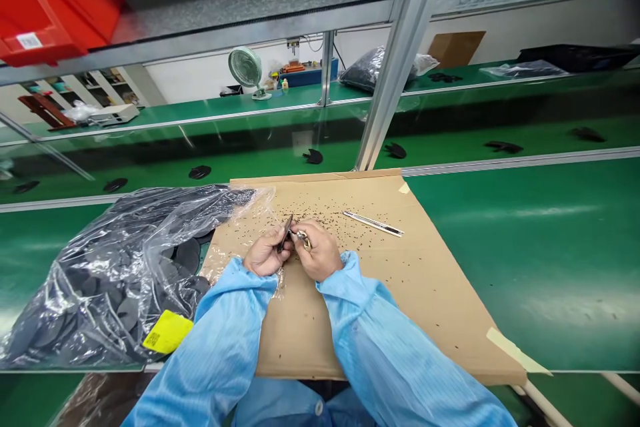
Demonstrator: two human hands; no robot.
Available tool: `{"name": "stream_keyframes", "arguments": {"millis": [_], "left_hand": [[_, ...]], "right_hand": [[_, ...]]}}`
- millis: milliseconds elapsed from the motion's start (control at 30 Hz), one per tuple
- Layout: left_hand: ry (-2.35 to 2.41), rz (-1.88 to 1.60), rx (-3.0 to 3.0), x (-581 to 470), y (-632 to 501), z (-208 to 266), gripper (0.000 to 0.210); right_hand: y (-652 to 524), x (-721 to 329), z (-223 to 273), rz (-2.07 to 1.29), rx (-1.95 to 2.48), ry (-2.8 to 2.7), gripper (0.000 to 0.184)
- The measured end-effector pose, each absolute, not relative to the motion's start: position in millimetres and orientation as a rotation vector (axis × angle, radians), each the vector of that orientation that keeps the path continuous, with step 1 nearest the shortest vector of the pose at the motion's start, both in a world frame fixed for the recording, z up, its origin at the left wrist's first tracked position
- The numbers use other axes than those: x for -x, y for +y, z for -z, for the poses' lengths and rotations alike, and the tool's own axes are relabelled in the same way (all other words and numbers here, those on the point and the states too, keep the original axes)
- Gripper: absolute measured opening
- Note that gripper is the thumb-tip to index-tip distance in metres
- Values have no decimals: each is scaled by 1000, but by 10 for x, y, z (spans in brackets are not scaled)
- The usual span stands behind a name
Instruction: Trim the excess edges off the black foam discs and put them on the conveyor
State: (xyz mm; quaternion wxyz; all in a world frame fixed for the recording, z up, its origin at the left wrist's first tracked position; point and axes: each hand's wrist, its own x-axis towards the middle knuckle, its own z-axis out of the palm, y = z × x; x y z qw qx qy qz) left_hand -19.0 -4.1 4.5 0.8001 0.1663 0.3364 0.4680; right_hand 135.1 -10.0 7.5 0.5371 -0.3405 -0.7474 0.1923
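Observation:
My left hand (265,251) is closed on a thin dark plastic piece (285,235), held on edge above the cardboard. Closed beside it, my right hand (320,252) grips a small metal tool (303,238) with brass-coloured parts. The fingers hide most of this tool, so its kind is unclear. Its tip end meets or nearly meets the dark piece. Many tiny dark bits lie scattered over the cardboard sheet (400,307) around both hands. A slim utility knife (373,223) lies on the sheet to the right.
A clear plastic bag (115,260) of dark round pieces stands at left, with a yellow label (167,331). Behind the cardboard, a green conveyor belt (250,163) carries several dark parts. A metal post (395,60) rises there. Overhead at left is a red bin (60,0).

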Motion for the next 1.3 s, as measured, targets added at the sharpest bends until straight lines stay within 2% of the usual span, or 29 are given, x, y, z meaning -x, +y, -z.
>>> {"name": "stream_keyframes", "arguments": {"millis": [167,367,500,633,767,833,1033,1167,1267,1300], "left_hand": [[786,-1124,-362,106,-38,-46,4],[946,-1560,-498,10,87,-12,34],[1316,-1632,-896,198,447,-206,39],[1953,-1469,-1609,533,1025,-582,36],[2331,-1059,-1835,646,1448,-738,63],[2325,-924,-1864,573,1518,-650,65],[1979,-788,-1894,191,1529,-264,46],[2069,-747,-1823,-66,1719,-387,37],[2175,-566,-1715,-198,2037,-541,40],[2246,-506,-1641,-225,2184,-555,45]], "right_hand": [[-109,-1278,-65,-511,870,-1650,16],[35,-1294,82,-619,1040,-1299,19],[113,-1318,155,-613,1102,-1269,21],[115,-1293,169,-572,1061,-1354,19],[108,-1279,164,-553,1047,-1385,18],[113,-1278,165,-553,1046,-1383,18],[125,-1226,175,-594,1074,-1260,19],[98,-1170,158,-646,1191,-1044,19],[89,-1115,180,-584,1298,-941,13],[100,-1092,210,-562,1323,-950,16]]}}
